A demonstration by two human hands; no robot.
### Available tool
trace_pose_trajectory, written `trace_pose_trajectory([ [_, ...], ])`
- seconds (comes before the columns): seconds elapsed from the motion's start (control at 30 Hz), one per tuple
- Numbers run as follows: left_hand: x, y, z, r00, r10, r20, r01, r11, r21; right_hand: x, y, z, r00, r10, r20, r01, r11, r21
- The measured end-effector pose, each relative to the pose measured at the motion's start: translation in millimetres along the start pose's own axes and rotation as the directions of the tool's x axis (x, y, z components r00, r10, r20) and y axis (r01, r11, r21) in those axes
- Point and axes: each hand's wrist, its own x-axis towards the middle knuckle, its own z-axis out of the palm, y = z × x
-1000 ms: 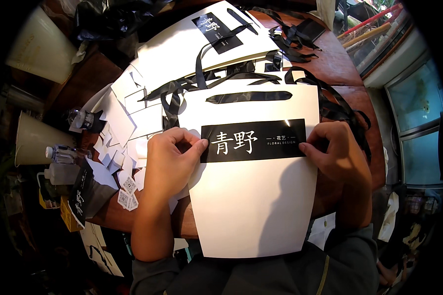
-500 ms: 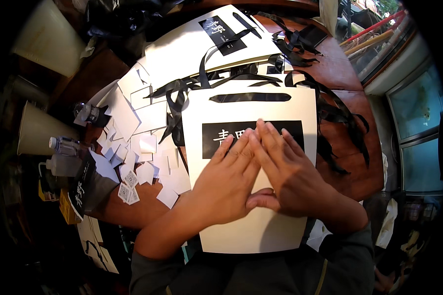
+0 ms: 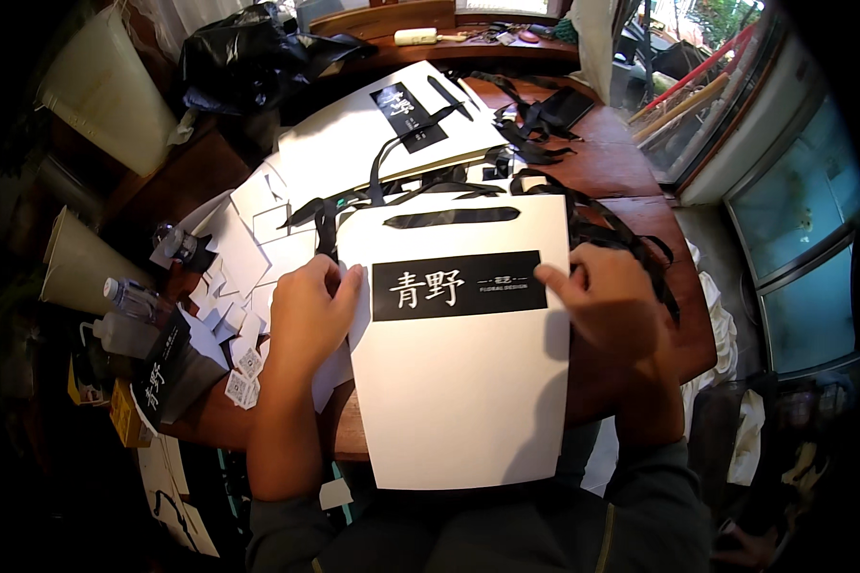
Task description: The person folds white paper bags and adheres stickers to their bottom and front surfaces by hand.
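A white paper gift bag (image 3: 459,401) with a black printed label (image 3: 497,301) lies flat in front of me, its lower end reaching past the table's near edge. My left hand (image 3: 313,310) closes on its left edge, thumb on the front and fingers curled. On the opposite edge my right hand (image 3: 613,298) grips likewise, its thumb touching the label's right end; this hand is slightly blurred. A black ribbon handle (image 3: 452,218) crosses the front near the bag's top. The fingertips beneath the bag are hidden.
Similar white bags (image 3: 334,129) with black ribbons are piled at the back. Paper scraps and small cards (image 3: 246,363) cover the table's left side. A dark paper bag (image 3: 186,368) and plastic bottles (image 3: 134,296) stand at the left edge. A glass-door cabinet (image 3: 798,286) is at right.
My hands have parted from the middle of the label to the bag's two side edges. The label is now fully exposed. The view has shifted, showing more of the far windowsill.
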Motion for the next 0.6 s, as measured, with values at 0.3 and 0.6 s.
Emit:
trace_pose_trajectory([
  [0.3, -9, 10, 1, 0.937, 0.168, -0.305, -0.193, 0.980, -0.053, -1, 0, 5, 0.962, -0.104, -0.251, 0.221, 0.836, 0.502],
  [0.6, -8, 7, 16, 0.914, 0.145, -0.379, -0.291, 0.885, -0.363, -19, -12, 1, 0.891, -0.414, -0.187, 0.418, 0.583, 0.697],
])
